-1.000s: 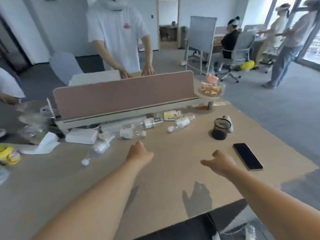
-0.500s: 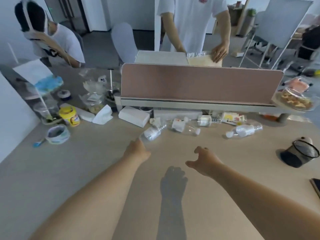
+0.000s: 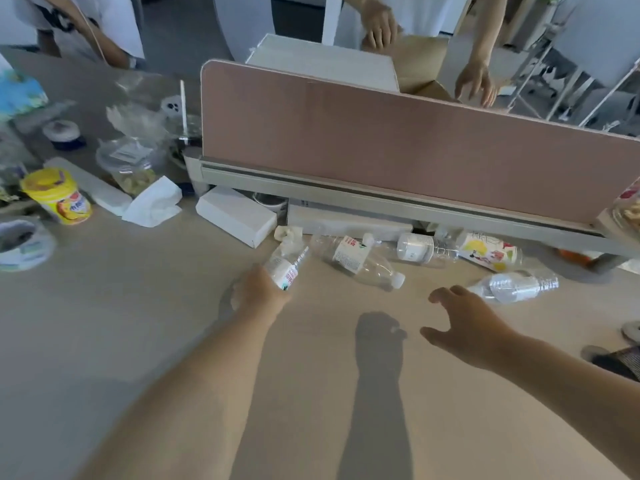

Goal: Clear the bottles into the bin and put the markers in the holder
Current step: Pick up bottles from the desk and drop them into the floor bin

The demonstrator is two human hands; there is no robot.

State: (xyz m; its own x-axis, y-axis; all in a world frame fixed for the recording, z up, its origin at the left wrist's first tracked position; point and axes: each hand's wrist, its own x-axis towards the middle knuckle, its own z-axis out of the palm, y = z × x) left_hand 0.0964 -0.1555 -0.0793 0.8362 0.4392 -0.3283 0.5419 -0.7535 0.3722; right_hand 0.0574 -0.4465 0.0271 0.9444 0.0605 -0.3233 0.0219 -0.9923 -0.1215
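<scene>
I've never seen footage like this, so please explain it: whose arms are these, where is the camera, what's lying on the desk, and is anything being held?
There is no machine here. These are a person's bare arms, filmed by a wide-angle camera worn on their head, looking forward and down. The left hand grips a clear plastic bottle. The right hand is open and holds nothing. It is above the desk, close to a crumpled bottle but not touching it. More bottles lie below the pink divider, among them a labelled bottle. To the left are a white box, a tissue and a yellow tub.
</scene>
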